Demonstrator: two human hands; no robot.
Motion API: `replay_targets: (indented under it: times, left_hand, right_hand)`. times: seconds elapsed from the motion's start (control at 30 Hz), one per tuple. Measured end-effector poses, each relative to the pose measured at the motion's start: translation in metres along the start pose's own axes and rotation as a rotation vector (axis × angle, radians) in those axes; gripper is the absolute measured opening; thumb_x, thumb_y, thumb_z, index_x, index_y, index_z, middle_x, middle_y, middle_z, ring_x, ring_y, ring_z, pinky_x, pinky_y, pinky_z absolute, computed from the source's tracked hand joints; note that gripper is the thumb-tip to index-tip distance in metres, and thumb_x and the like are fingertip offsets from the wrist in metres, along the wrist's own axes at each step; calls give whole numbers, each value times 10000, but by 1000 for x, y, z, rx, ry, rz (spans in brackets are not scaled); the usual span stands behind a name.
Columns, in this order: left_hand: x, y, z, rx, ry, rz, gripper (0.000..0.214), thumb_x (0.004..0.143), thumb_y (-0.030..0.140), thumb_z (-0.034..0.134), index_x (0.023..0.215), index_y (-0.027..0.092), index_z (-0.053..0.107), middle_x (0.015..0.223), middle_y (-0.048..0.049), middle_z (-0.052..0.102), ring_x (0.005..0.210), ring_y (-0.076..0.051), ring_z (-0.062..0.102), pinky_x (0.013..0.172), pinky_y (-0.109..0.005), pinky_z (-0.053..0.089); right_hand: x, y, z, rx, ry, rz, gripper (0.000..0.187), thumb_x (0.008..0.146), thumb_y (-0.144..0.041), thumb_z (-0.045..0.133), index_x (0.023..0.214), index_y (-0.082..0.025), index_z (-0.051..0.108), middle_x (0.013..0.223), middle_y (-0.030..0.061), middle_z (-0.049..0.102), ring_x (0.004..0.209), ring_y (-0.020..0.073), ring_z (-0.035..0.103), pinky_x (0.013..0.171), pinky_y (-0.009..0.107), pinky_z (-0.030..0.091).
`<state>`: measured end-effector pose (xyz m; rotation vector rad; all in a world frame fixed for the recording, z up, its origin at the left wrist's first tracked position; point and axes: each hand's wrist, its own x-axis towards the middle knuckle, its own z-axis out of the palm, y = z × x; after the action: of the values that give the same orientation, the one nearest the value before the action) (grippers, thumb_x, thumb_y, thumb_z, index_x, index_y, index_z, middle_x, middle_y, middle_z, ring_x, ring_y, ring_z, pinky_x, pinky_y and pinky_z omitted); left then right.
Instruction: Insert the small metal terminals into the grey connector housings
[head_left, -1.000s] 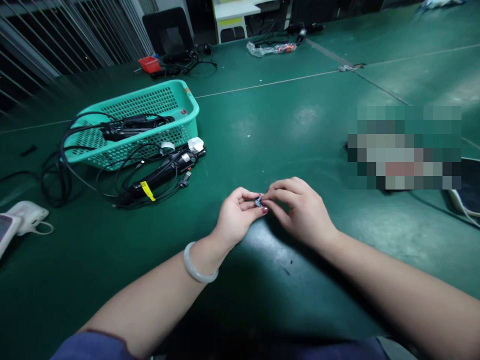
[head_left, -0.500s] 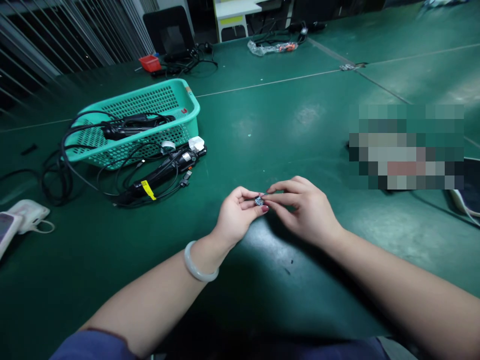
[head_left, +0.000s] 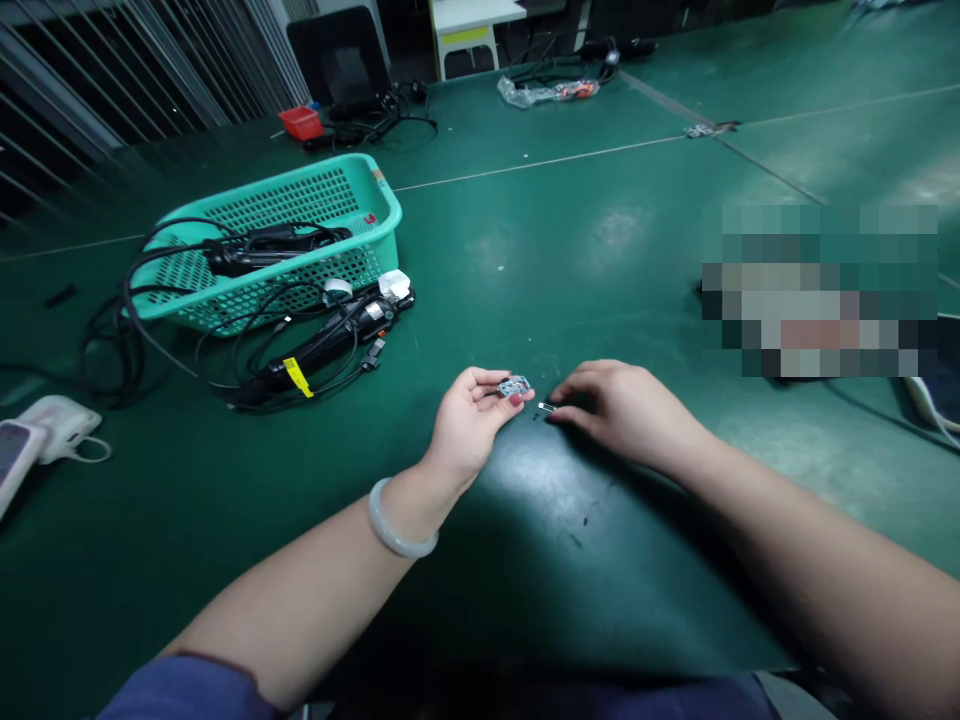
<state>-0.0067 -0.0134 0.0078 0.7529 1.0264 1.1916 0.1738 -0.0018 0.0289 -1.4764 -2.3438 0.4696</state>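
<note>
Small flat board, blue-grey, speckled dark and pale: pinched between thumb and fingers of left hand, over green table. Slim pale piece: at fingertips of right hand, grip unclear.

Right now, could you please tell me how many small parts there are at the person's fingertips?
2: a bluish-grey piece pinched in the left hand, and a slim pale piece held out by the right hand. Others may be hidden from view.
</note>
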Motion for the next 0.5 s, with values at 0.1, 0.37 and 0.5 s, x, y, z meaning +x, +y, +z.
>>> replay_targets:
  times: [0.1,0.37,0.5]
  left_hand:
    - [0,0,0,3,2,-5,309,610,83,760,839,138,560,828,-24,697,795,-141,695,865,-339,497]
    - [-1,1,0,8,-3,-3,317,610,89,759,852,139,561,831,-25,694,797,-137,686,873,-347,498]
    - [-1,1,0,24,2,2,331,591,107,781,838,137,562,839,-30,693,803,-134,679,901,-360,490]
  right_hand:
    - [0,-1,7,-25,-32,-4,114,819,-250,612,864,-200,703,859,52,684,853,208,617,764,333,486]
    - [1,-6,18,-61,2,-182,182,856,-163,525,797,-185,696,840,74,662,828,201,588,768,327,477]
    - [0,-8,15,22,37,-170,176,875,-180,493,800,-168,652,842,76,645,819,195,591,756,329,488]
